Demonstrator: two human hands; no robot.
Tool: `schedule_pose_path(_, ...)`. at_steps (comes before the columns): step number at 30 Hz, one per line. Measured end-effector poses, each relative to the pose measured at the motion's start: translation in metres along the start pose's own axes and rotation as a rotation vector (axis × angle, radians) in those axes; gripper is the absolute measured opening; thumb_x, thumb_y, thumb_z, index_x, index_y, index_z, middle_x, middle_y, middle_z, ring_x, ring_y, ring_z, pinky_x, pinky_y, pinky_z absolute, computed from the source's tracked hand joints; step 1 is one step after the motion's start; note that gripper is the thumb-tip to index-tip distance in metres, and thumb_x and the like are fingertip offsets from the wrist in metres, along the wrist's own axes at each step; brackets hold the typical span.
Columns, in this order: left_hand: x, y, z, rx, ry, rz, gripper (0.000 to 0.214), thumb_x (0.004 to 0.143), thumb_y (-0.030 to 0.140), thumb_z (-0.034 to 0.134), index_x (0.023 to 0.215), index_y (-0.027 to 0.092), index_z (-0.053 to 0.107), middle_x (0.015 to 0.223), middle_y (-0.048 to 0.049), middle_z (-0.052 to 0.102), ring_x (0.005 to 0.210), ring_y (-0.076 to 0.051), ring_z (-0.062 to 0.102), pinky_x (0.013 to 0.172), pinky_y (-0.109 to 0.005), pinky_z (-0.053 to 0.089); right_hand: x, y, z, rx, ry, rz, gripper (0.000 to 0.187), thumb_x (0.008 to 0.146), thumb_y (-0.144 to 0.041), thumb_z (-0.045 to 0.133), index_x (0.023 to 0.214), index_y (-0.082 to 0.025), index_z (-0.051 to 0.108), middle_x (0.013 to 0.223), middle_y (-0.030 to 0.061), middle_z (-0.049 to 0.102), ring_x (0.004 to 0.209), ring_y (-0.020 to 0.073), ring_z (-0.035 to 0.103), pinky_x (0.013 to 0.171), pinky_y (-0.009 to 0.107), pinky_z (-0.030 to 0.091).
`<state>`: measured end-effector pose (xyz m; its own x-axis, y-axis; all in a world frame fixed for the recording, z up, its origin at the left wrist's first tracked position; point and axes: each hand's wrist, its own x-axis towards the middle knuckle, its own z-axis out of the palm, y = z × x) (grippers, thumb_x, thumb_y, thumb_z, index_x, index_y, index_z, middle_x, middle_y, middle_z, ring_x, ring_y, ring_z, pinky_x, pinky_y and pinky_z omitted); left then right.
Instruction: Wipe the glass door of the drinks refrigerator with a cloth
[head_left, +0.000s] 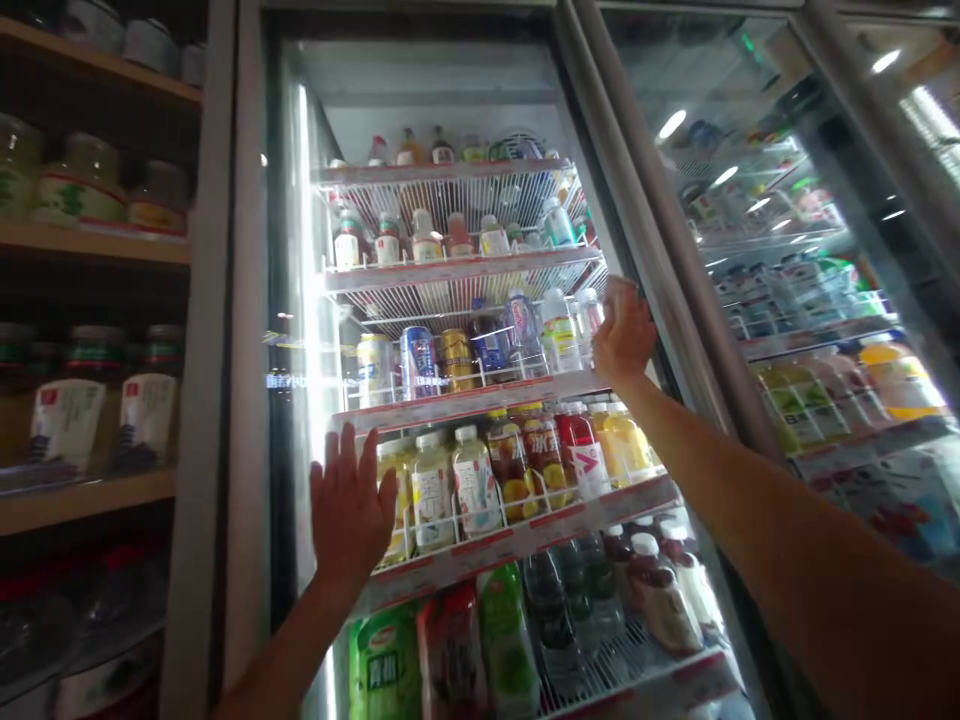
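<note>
My left hand [347,500] is raised with its fingers stretched out and spread, in front of the lower left part of a lit drinks fridge [517,525]. It holds nothing. Just right of it stand pale tea bottles [433,495] on a wire-fronted shelf. Higher up, my right hand [625,330] is beside the fridge's right-hand door frame [652,210], by the end of the shelf of cans and bottles. Its fingers are blurred and partly turned away, so their grip is unclear. Faint lettering and reflections over the drinks suggest glass, but contact with either hand cannot be made out.
On the left, wooden shelves [97,245] hold several glass jars [71,405]. A second glass-fronted fridge [765,345] with drinks stands on the right. Large green and red bottles [450,650] fill the bottom shelf's left part, with dark-coloured bottles [660,585] to the right.
</note>
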<state>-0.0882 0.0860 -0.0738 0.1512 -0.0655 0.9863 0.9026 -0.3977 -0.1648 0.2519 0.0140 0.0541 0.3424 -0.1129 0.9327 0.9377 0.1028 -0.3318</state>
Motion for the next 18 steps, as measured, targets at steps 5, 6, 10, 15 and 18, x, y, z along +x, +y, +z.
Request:
schedule_pose_path(5, -0.001, -0.001, 0.0, -0.019, 0.021, 0.026, 0.061, 0.095, 0.032, 0.038, 0.15, 0.029, 0.011, 0.157, -0.0102, 0.018, 0.145, -0.029, 0.014, 0.114, -0.056, 0.019, -0.039, -0.068, 0.026, 0.052, -0.137, -0.444, 0.054, 0.088, -0.017, 0.038, 0.141, -0.024, 0.038, 0.149, 0.002, 0.039, 0.14, 0.0193, 0.03, 0.112, 0.044, 0.032)
schedule_pose_path(6, -0.001, -0.002, -0.001, -0.022, 0.019, 0.027, 0.061, 0.095, 0.033, 0.038, 0.15, 0.029, 0.011, 0.157, -0.0101, 0.018, 0.145, -0.028, 0.014, 0.115, -0.056, 0.019, -0.049, -0.078, 0.028, 0.062, -0.183, -0.593, 0.054, 0.089, -0.018, 0.039, 0.142, -0.027, 0.037, 0.15, -0.0014, 0.038, 0.141, 0.0174, 0.028, 0.114, 0.042, 0.029)
schedule_pose_path(10, -0.001, -0.002, 0.0, -0.002, 0.007, 0.021, 0.06, 0.095, 0.033, 0.036, 0.15, 0.026, 0.012, 0.156, -0.0129, 0.02, 0.145, -0.029, 0.014, 0.114, -0.057, 0.02, -0.041, -0.061, 0.019, 0.029, -0.199, -0.508, 0.051, 0.091, -0.02, 0.037, 0.142, -0.024, 0.036, 0.151, 0.0014, 0.036, 0.141, 0.0178, 0.028, 0.115, 0.046, 0.025)
schedule_pose_path(15, 0.0, 0.0, 0.001, 0.006, -0.008, -0.008, 0.059, 0.095, 0.034, 0.036, 0.15, 0.025, 0.016, 0.156, -0.0131, 0.021, 0.145, -0.029, 0.014, 0.113, -0.057, 0.021, -0.02, -0.045, 0.016, -0.01, -0.099, -0.204, 0.056, 0.089, -0.011, 0.022, 0.144, 0.001, 0.025, 0.152, 0.0239, 0.026, 0.141, 0.0331, 0.025, 0.105, 0.064, 0.027)
schedule_pose_path(18, -0.001, 0.0, -0.001, -0.013, -0.011, -0.015, 0.057, 0.095, 0.035, 0.036, 0.149, 0.025, 0.02, 0.156, -0.0119, 0.021, 0.145, -0.028, 0.014, 0.114, -0.056, 0.02, -0.069, -0.082, 0.022, 0.028, -0.203, -0.536, 0.056, 0.089, -0.017, 0.032, 0.144, -0.02, 0.033, 0.153, 0.0035, 0.033, 0.142, 0.0217, 0.026, 0.113, 0.05, 0.027)
